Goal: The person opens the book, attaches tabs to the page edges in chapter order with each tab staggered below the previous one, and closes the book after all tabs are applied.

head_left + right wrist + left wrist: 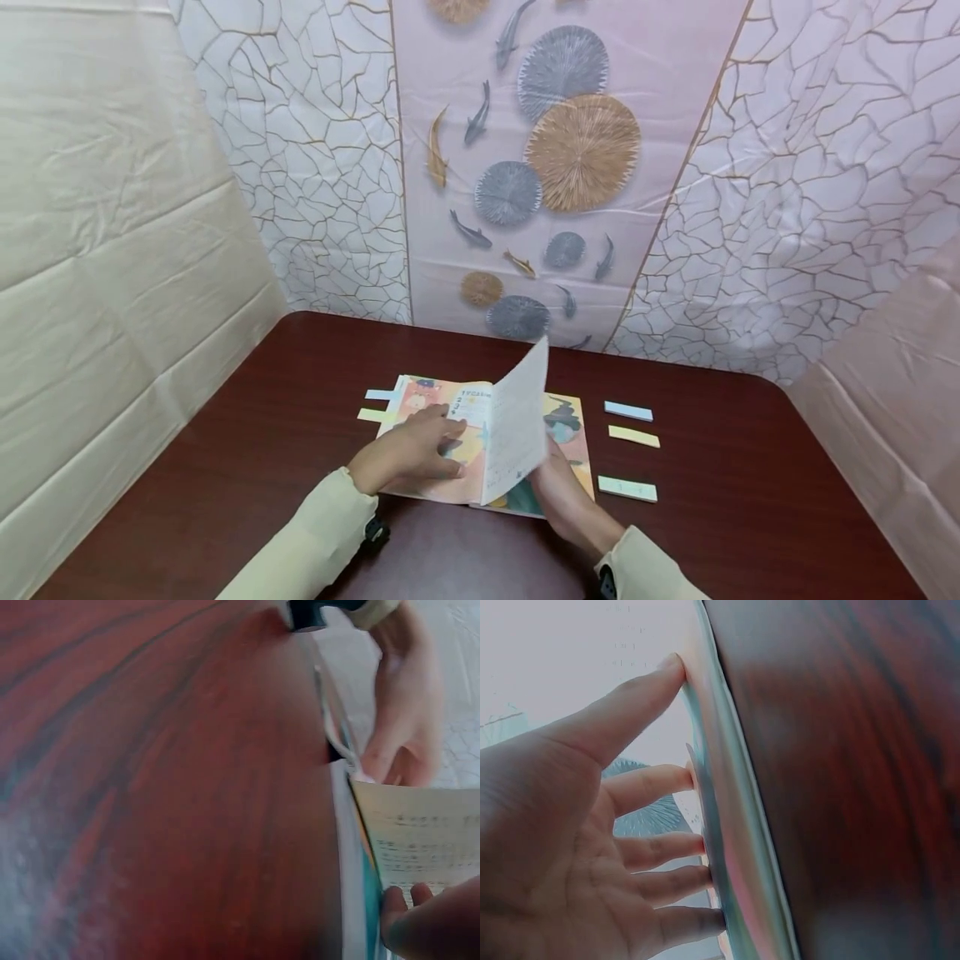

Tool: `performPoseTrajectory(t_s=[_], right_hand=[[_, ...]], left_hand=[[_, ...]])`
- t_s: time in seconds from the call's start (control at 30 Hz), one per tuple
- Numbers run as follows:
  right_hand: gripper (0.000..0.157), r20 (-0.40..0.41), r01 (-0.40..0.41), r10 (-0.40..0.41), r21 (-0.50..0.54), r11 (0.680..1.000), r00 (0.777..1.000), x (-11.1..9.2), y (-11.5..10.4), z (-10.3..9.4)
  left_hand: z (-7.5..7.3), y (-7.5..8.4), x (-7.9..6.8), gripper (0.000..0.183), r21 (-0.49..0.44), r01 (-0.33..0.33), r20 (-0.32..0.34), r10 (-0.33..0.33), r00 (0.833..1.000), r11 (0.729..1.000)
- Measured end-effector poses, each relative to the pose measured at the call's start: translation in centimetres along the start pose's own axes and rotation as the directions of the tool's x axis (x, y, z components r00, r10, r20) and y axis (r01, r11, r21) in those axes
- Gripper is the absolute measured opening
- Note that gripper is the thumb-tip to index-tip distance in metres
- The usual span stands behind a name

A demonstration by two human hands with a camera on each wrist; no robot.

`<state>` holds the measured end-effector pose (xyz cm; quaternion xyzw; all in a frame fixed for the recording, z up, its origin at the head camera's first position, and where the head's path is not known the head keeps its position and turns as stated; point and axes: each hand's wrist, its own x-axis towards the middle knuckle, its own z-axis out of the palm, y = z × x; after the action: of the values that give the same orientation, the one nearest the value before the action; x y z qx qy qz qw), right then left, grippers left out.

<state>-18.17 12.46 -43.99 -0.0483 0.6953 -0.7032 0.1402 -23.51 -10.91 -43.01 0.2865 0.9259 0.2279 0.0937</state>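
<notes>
An open book with pastel painted pages (461, 475) lies on the table, one white printed leaf (517, 425) standing up near its middle. My left hand (416, 446) rests spread over the left page. In the left wrist view its thumb and fingertips (679, 780) touch the paper. Behind the raised leaf, on its right side, is my right hand (562, 492), its fingers hidden from the head view. The right wrist view shows the fingertips (394, 900) low against the text side of this leaf (420, 825), with no thumb showing on the other side.
Blue (378, 394) and yellow (372, 415) paper tabs stick out from the book's left edge. To its right lie separate blue (628, 411), yellow (634, 437) and pale green (627, 489) sticky-note strips on the dark wood table (720, 467). Patterned cloth (330, 167) hangs behind.
</notes>
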Motion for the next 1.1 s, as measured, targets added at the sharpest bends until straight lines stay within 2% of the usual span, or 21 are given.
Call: performPoseTrajectory(t_s=[0.2, 0.27, 0.33, 0.37, 0.4, 0.47, 0.57, 0.6, 0.63, 0.7, 0.8, 0.87, 1.03, 1.1], right_hand=[[0.051, 0.041, 0.022, -0.016, -0.156, 0.987, 0.999, 0.6, 0.7, 0.7], [0.050, 0.064, 0.044, -0.032, -0.198, 0.979, 0.997, 0.8, 0.7, 0.8], [0.049, 0.086, 0.078, -0.058, -0.249, 0.965, 0.995, 0.8, 0.8, 0.8], [0.050, 0.101, 0.096, -0.070, -0.279, 0.955, 0.992, 0.8, 0.8, 0.8], [0.049, 0.116, 0.115, -0.082, -0.315, 0.942, 0.990, 0.8, 0.8, 0.8], [0.049, 0.139, 0.155, -0.108, -0.397, 0.905, 0.984, 0.8, 0.9, 0.9], [0.046, 0.162, 0.202, -0.139, -0.487, 0.850, 0.977, 0.7, 1.1, 1.1], [0.046, 0.166, 0.209, -0.143, -0.504, 0.838, 0.976, 0.7, 1.2, 1.2], [0.046, 0.172, 0.218, -0.149, -0.516, 0.828, 0.974, 0.7, 1.2, 1.3], [0.046, 0.185, 0.229, -0.151, -0.536, 0.813, 0.971, 0.7, 1.3, 1.4], [0.048, 0.214, 0.243, -0.146, -0.553, 0.797, 0.966, 0.6, 1.3, 1.6], [0.049, 0.231, 0.250, -0.141, -0.560, 0.790, 0.963, 0.5, 1.2, 1.6], [0.051, 0.249, 0.258, -0.135, -0.571, 0.779, 0.959, 0.4, 1.1, 1.7], [0.051, 0.257, 0.262, -0.132, -0.582, 0.770, 0.957, 0.4, 1.2, 1.7]], left_hand=[[0.0, -0.1, 0.4, 0.066, -0.047, 0.016, -0.014, -0.016, 1.000, 0.999], [-0.1, -0.4, 0.6, 0.058, -0.116, -0.005, -0.058, -0.002, 0.998, 0.993], [-0.5, -0.8, 0.7, 0.046, -0.210, -0.012, -0.127, -0.015, 0.992, 0.978], [-0.8, -1.1, 0.8, 0.036, -0.276, -0.030, -0.160, -0.015, 0.987, 0.961], [-1.2, -1.2, 0.8, 0.034, -0.342, -0.043, -0.192, -0.025, 0.981, 0.939], [-2.1, -1.4, 0.7, 0.046, -0.475, -0.007, -0.229, -0.116, 0.966, 0.880], [-3.5, -1.8, 0.3, 0.068, -0.629, 0.069, -0.213, -0.257, 0.943, 0.774], [-3.9, -1.9, 0.2, 0.071, -0.658, 0.106, -0.195, -0.305, 0.932, 0.745], [-4.2, -2.1, 0.0, 0.072, -0.670, 0.143, -0.176, -0.343, 0.923, 0.729], [-4.7, -2.5, -0.2, 0.062, -0.645, 0.205, -0.150, -0.385, 0.910, 0.736], [-5.2, -3.2, -0.6, 0.044, -0.559, 0.281, -0.138, -0.421, 0.896, 0.780], [-5.4, -3.7, -0.9, 0.044, -0.501, 0.320, -0.137, -0.439, 0.888, 0.804], [-4.9, -5.0, -1.5, 0.049, -0.435, 0.391, -0.103, -0.476, 0.874, 0.812], [-4.3, -5.5, -1.7, 0.051, -0.377, 0.420, -0.109, -0.490, 0.865, 0.825]])
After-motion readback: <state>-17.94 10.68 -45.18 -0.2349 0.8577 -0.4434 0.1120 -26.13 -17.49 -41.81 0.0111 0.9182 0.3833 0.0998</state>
